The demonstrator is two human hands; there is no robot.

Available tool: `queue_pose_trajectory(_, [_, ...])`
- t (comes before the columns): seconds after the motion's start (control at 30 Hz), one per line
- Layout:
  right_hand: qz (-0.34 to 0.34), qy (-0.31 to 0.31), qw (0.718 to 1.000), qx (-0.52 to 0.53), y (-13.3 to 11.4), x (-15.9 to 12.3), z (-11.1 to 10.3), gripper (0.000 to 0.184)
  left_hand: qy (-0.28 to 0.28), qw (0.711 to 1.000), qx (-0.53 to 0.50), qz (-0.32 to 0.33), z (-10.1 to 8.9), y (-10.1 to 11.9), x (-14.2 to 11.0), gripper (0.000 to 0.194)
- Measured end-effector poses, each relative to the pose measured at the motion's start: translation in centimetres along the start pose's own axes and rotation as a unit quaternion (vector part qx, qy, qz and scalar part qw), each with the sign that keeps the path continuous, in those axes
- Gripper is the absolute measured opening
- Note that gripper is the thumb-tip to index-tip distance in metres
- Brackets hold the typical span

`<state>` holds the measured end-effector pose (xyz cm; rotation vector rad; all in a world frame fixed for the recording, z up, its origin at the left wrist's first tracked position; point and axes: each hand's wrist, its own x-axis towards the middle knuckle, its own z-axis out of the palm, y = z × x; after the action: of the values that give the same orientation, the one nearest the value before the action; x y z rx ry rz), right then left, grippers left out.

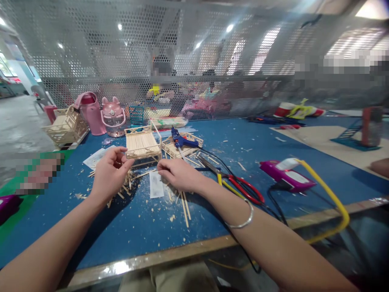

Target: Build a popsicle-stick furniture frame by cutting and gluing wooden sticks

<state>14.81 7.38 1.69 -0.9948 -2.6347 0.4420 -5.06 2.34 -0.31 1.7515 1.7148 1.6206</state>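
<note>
A small bed-shaped model of thin wooden sticks (142, 142) stands in front of me, with a slatted top and low rails. My left hand (111, 172) is at its near left corner, thumb and curled fingers closed around the edge. My right hand (179, 175) is beside the near right corner, fingertips pinched together; what they hold, if anything, is hidden. Under and between the hands lie loose sticks (186, 209) and a small white paper piece (156, 186). A blue glue gun (184, 141) rests on another stick frame (194, 142) just behind.
Red-handled pliers (246, 188) and a purple device (287, 175) with a yellow tube (331, 184) lie to the right. A pink flask (91, 113), a pink-lidded bottle (113, 117) and a stick-built model (65, 125) stand back left. Perforated metal screen (127, 61) behind.
</note>
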Motion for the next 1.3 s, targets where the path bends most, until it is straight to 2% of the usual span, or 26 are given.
queue_pose_trajectory(0.1, [0.004, 0.017, 1.000, -0.003, 0.3, 0.1, 0.0, 0.013, -0.013, 1.000, 0.022, -0.004, 0.0, 0.3, -0.2, 0.025])
queue_pose_trajectory(0.2, [-0.004, -0.001, 1.000, 0.000, 0.4, 0.2, 0.3, 0.013, -0.012, 0.999, 0.033, -0.008, -0.1, 0.5, -0.3, 0.018])
queue_pose_trajectory(0.33, [-0.016, -0.007, 1.000, 0.004, 0.3, 0.2, 0.7, 0.013, -0.044, 0.998, 0.026, -0.024, -0.4, 0.7, -0.3, 0.025])
queue_pose_trajectory(0.63, [-0.021, 0.051, 0.998, -0.025, 1.1, 0.6, -0.5, 0.014, -0.095, 0.987, 0.113, 0.060, 0.2, 0.9, -0.8, 0.024])
queue_pose_trajectory(0.83, [-0.040, 0.165, 0.978, -0.119, 1.5, 2.1, -0.8, 0.021, -0.104, 0.987, 0.100, 0.067, 0.6, 1.1, -0.9, 0.024])
queue_pose_trajectory(0.93, [-0.078, 0.183, 0.960, -0.197, 1.5, 2.9, -0.8, 0.026, -0.109, 0.987, 0.100, 0.069, 0.6, 1.0, -0.9, 0.023])
queue_pose_trajectory(1.0, [-0.102, 0.169, 0.950, -0.244, 1.6, 3.4, -0.8, 0.027, -0.111, 0.986, 0.101, 0.072, 0.6, 1.0, -0.9, 0.022])
queue_pose_trajectory(1.13, [-0.123, 0.140, 0.937, -0.297, 1.9, 3.9, -0.9, 0.027, -0.102, 0.987, 0.099, 0.077, 0.6, 0.8, -1.0, 0.020])
queue_pose_trajectory(1.3, [-0.133, 0.136, 0.939, -0.288, 2.1, 4.1, -1.0, 0.026, -0.005, 0.980, 0.139, 0.141, 0.4, 0.9, 0.2, 0.033])
